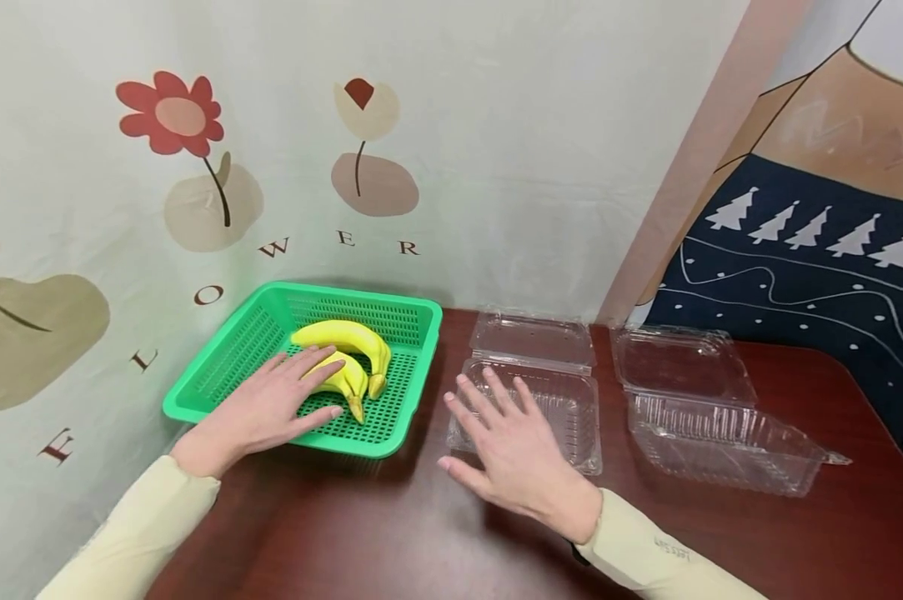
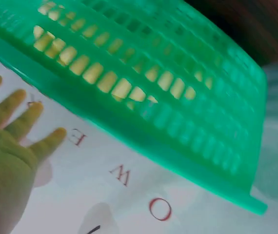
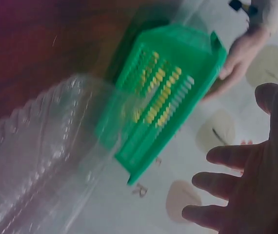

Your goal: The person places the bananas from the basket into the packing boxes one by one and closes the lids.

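Two yellow banana bunches lie in a green slotted basket [image 1: 409, 417] on the left: the farther bananas [image 1: 346, 333] are curved in an arc, and the nearer bananas [image 1: 353, 382] are partly covered by my left hand [image 1: 271, 404]. That hand hovers over the basket with straight, spread fingers; whether it touches the nearer bunch I cannot tell. My right hand [image 1: 519, 458] is spread flat above a clear plastic clamshell box [image 1: 582, 417], holding nothing. In the right wrist view, the clear box [image 3: 41, 141] shows in front of the basket [image 3: 188, 58].
A second clear clamshell box [image 1: 721, 442], its lid raised back, stands on the right of the dark red-brown table [image 1: 391, 525]. Behind the table hangs a pale cloth [image 1: 511, 150] with printed flowers and letters. A dark blue panel with white trees [image 1: 811, 275] is at the right.
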`<state>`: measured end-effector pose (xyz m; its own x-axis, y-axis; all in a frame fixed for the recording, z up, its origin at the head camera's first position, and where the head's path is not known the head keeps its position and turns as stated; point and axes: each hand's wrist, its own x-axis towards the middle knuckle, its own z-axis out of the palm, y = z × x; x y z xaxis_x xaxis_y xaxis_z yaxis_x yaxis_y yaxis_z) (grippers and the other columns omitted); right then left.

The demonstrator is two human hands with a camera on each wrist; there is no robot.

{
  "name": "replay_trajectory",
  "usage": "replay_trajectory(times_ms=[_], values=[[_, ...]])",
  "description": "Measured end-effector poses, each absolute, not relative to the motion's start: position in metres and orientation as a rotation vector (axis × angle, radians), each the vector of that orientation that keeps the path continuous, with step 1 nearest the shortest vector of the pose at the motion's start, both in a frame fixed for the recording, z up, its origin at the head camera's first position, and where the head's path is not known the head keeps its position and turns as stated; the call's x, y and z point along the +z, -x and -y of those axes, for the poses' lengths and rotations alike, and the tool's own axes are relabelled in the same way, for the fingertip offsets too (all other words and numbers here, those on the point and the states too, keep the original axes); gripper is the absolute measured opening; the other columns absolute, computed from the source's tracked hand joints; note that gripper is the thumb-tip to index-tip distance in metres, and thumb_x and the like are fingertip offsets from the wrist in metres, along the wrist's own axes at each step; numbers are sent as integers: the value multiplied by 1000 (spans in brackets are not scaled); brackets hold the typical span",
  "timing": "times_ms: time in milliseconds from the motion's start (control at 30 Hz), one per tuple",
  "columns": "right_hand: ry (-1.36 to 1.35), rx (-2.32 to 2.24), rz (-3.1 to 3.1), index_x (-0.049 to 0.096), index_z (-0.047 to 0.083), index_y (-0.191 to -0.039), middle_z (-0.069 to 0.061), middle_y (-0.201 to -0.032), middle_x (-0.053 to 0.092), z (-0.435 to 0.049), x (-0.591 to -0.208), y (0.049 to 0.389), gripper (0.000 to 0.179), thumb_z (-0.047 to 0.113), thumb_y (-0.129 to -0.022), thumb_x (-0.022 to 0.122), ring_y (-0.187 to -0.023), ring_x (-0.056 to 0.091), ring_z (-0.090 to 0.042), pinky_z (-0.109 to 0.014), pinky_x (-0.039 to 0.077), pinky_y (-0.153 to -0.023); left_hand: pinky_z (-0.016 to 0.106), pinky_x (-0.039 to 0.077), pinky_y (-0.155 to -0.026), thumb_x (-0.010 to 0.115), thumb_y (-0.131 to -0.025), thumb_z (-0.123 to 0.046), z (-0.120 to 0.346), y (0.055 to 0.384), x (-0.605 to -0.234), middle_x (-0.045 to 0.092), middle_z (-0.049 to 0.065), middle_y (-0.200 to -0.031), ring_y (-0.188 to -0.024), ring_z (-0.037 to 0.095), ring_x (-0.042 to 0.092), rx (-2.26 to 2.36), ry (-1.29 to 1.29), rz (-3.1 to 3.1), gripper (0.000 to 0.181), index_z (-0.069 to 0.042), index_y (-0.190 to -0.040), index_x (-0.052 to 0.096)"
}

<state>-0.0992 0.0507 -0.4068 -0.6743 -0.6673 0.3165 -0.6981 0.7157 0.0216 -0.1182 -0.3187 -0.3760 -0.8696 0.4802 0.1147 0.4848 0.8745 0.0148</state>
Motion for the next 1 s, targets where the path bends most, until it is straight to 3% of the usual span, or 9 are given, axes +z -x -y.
replay_trajectory(times_ms=[167, 367, 733, 1000], values=[[-1173, 114, 2630, 45, 20, -159, -5, -166, 35, -34, -411, 95, 76, 70, -101, 39, -154, 29, -36, -61, 25, -120, 63, 36, -112, 68, -98, -46, 336, 132, -377, 52, 20, -151, -138, 40, 50, -78, 858, 2935, 65, -7, -148, 56], [-1242, 119, 2621, 43, 23, -159, -3, -167, 34, -21, -416, 94, 76, 71, -101, 38, -154, 29, -35, -62, 26, -120, 60, 43, -108, 62, -101, -48, 357, 144, -383, 54, 19, -150, -131, 42, 56, -85, 807, 3011, 61, -9, -148, 58], [-1319, 94, 2559, 44, 23, -159, -3, -166, 36, -5, -424, 89, 77, 72, -100, 39, -152, 34, -33, -60, 31, -118, 63, 45, -103, 56, -102, -57, 367, 152, -390, 50, 19, -153, -131, 44, 55, -101, 717, 3157, 67, -15, -153, 52], [-1304, 84, 2541, 43, 21, -159, -5, -166, 35, -4, -427, 89, 79, 72, -99, 43, -150, 36, -33, -60, 33, -117, 63, 43, -106, 65, -99, -46, 360, 163, -393, 45, 23, -156, -135, 46, 51, -39, 868, 3134, 63, -17, -153, 53]])
